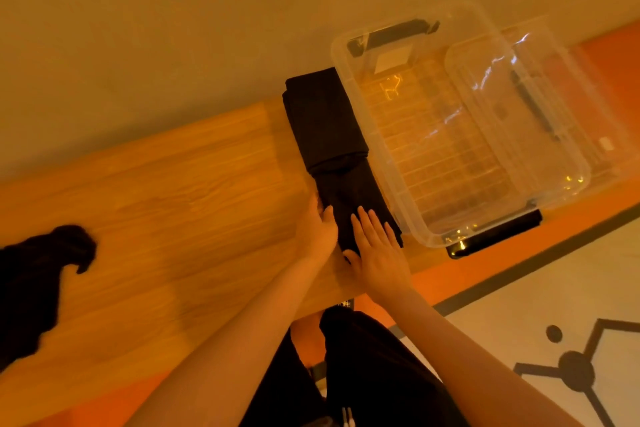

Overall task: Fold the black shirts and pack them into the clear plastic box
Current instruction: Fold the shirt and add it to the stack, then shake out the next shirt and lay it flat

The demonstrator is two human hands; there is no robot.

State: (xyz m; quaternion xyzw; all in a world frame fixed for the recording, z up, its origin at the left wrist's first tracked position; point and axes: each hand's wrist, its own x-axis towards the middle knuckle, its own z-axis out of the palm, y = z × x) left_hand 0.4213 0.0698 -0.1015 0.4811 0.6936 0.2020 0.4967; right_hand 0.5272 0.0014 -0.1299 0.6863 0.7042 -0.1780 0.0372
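The left hand point(317, 230) is lying along the near left edge of the folded black shirt point(349, 204), fingers straight and thumb resting on the cloth; it is touching, not pinching. The right hand point(375, 250) is pressing flat on the near end of the same shirt, fingers straight and slightly spread. A second folded shirt point(323, 118) is lying just beyond, its near edge overlapping the first, both on the wooden surface point(173, 191) right beside the clear plastic box point(450, 128), which is standing open with no cloth inside. More unfolded black fabric point(34, 288) is lying well apart at the left. The likely trouble: lifting with flat palms may be letting the folds slip open, and dragging the near shirt could be pulling the overlapping one askew or catching the box rim.
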